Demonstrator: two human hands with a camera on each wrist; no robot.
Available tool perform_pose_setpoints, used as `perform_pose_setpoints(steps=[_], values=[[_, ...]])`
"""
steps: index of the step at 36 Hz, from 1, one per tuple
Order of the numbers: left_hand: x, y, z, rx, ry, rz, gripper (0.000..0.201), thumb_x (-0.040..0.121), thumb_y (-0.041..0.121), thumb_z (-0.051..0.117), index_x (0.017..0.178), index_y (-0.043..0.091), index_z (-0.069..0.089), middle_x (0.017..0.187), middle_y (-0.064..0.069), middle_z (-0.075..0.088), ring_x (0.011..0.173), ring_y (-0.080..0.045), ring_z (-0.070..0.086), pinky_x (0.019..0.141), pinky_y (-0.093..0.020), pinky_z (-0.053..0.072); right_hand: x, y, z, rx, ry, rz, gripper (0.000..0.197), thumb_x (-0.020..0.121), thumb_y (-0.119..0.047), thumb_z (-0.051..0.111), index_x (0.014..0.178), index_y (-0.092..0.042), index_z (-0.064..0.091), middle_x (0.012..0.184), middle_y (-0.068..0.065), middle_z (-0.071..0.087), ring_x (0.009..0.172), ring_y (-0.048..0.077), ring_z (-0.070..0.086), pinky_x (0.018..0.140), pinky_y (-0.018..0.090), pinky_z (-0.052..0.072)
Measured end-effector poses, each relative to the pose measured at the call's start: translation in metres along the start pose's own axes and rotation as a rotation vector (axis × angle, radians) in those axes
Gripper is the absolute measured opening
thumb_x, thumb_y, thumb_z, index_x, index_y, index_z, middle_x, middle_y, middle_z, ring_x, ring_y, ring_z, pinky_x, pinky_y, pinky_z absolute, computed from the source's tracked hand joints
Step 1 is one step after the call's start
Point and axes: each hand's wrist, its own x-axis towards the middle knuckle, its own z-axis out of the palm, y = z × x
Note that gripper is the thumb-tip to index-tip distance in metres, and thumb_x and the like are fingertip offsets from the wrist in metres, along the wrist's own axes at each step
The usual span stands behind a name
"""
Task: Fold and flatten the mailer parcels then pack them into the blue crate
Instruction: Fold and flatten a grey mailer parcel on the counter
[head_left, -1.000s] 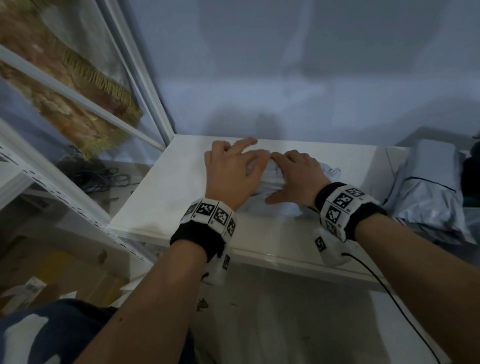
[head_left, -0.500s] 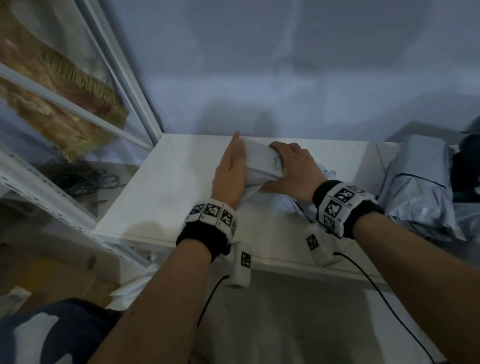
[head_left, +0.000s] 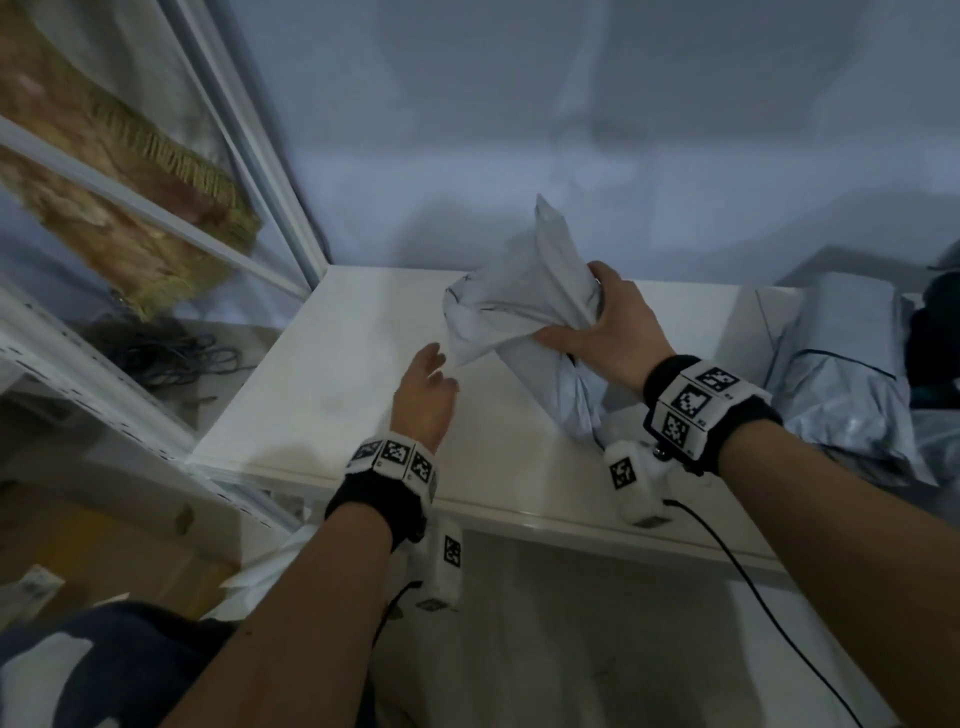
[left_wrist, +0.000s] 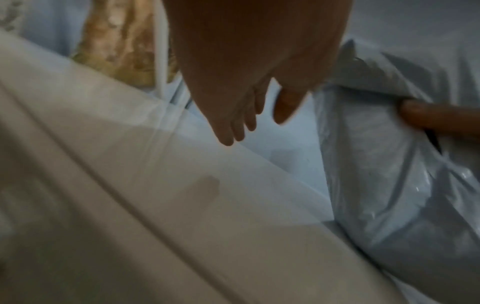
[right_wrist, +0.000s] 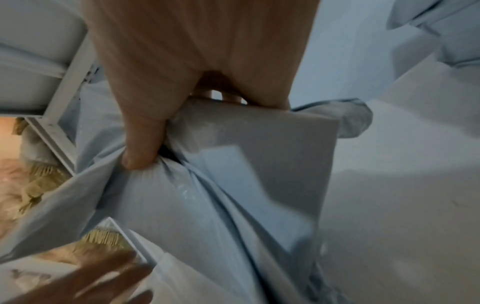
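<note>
1. Since the earlier frame, the mailer parcel (head_left: 524, 317) has been lifted off the tabletop (head_left: 337, 374) by the right hand (head_left: 610, 332), and the left hand (head_left: 423, 395) has been released from it.
2. The parcel is held tilted above the centre of the tabletop, upper end toward the wall, lower end hanging close to the surface; whether it touches cannot be told.
3. Right grip: fingers and thumb are curled round the bunched middle of the parcel (right_wrist: 233, 164), thumb pressed into the film.
4. Left grip: fingers are held straight and relaxed, nothing is held; the hand (left_wrist: 246, 86) hovers just beside the parcel's loose corner.
5. Handling judgement: the parcel is judged light and soft. The film creases readily and appears glossy, so slipping is possible. A flatter, stiffer content is suggested by the squared edge in the right wrist view.
6. Recommended hold: the bunched film or the folded edge is to be gripped, not the smooth face.
7. Further grey mailers (head_left: 841, 384) are stacked at the right.
8. No brand, label or legible writing is visible on the parcel. The blue crate is not identified in any view.
</note>
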Motion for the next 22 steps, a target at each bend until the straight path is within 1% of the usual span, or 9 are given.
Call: perform_pose_setpoints(steps=[1,3,5,8,12,16,18,21,22], values=[[-0.003,0.004,0.003,0.011,-0.078,0.057,0.056,0.092,0.001,0.054,0.143,0.015,0.038,0.137,0.006,0.047,0.121,-0.012,0.049,0.105,-0.026,0.038,0.001,-0.001,0.002,-0.014,-0.003,-0.007,0.098,0.050,-0.079,0.072,0.129,-0.027,0.044,0.117,0.001,0.056,0.105,0.021,0.057,0.091,0.043,0.052],[-0.008,0.015,0.009,-0.026,-0.177,0.152,0.062,0.089,0.009,0.065,0.143,0.020,0.036,0.136,0.011,0.048,0.120,-0.005,0.050,0.104,-0.021,0.038,0.003,-0.001,0.006,-0.055,-0.013,-0.021,0.094,0.048,-0.081,0.071,0.122,-0.029,0.046,0.113,0.001,0.058,0.102,0.020,0.059,0.088,0.043,0.053],[-0.009,0.027,0.014,-0.069,-0.137,0.176,0.053,0.091,0.022,0.065,0.138,0.020,0.042,0.136,0.007,0.052,0.117,-0.004,0.052,0.102,-0.020,0.040,0.004,-0.001,0.008,-0.086,-0.036,-0.035,0.084,0.050,-0.079,0.071,0.114,-0.032,0.047,0.106,0.000,0.060,0.096,0.021,0.061,0.081,0.039,0.054],[-0.010,0.037,0.018,-0.158,-0.095,0.141,0.055,0.094,0.033,0.059,0.144,0.021,0.040,0.140,0.003,0.051,0.124,-0.008,0.051,0.111,-0.034,0.038,0.003,-0.001,0.006,-0.090,-0.050,-0.063,0.078,0.054,-0.073,0.074,0.114,-0.032,0.047,0.107,-0.001,0.059,0.096,0.019,0.059,0.079,0.033,0.050],[-0.013,0.037,0.025,-0.246,-0.063,0.105,0.083,0.073,0.063,0.062,0.146,0.031,0.036,0.141,0.009,0.050,0.128,-0.009,0.049,0.112,-0.040,0.038,-0.001,-0.004,0.001,-0.097,-0.059,-0.093,0.073,0.062,-0.062,0.078,0.119,-0.029,0.047,0.112,0.000,0.055,0.102,0.020,0.054,0.085,0.033,0.047],[-0.012,0.039,0.027,-0.333,-0.007,0.127,0.074,0.070,0.052,0.068,0.137,0.029,0.045,0.137,0.002,0.054,0.125,-0.014,0.052,0.111,-0.044,0.038,-0.007,-0.012,-0.003,-0.117,-0.075,-0.097,0.082,0.069,-0.050,0.080,0.135,-0.021,0.041,0.128,0.006,0.050,0.118,0.024,0.049,0.097,0.034,0.042],[-0.010,0.042,0.024,-0.366,0.012,0.149,0.075,0.066,0.045,0.073,0.133,0.026,0.045,0.134,-0.002,0.056,0.124,-0.017,0.053,0.111,-0.042,0.039,-0.007,-0.013,-0.003,-0.132,-0.081,-0.100,0.084,0.070,-0.052,0.079,0.136,-0.021,0.040,0.129,0.007,0.050,0.118,0.025,0.048,0.098,0.036,0.042],[-0.008,0.053,0.020,-0.293,0.018,0.188,0.078,0.067,0.037,0.073,0.135,0.014,0.043,0.127,-0.003,0.055,0.112,-0.011,0.056,0.095,-0.016,0.046,-0.003,-0.013,0.000,-0.169,-0.095,-0.102,0.083,0.065,-0.062,0.077,0.131,-0.026,0.042,0.122,0.004,0.052,0.112,0.025,0.051,0.094,0.040,0.045],[-0.007,0.056,0.020,-0.266,0.011,0.193,0.075,0.069,0.039,0.071,0.135,0.014,0.045,0.128,-0.002,0.056,0.110,-0.008,0.056,0.090,-0.013,0.046,-0.002,-0.012,0.001,-0.176,-0.101,-0.093,0.085,0.064,-0.065,0.076,0.131,-0.027,0.042,0.121,0.004,0.053,0.111,0.024,0.052,0.094,0.040,0.045]])
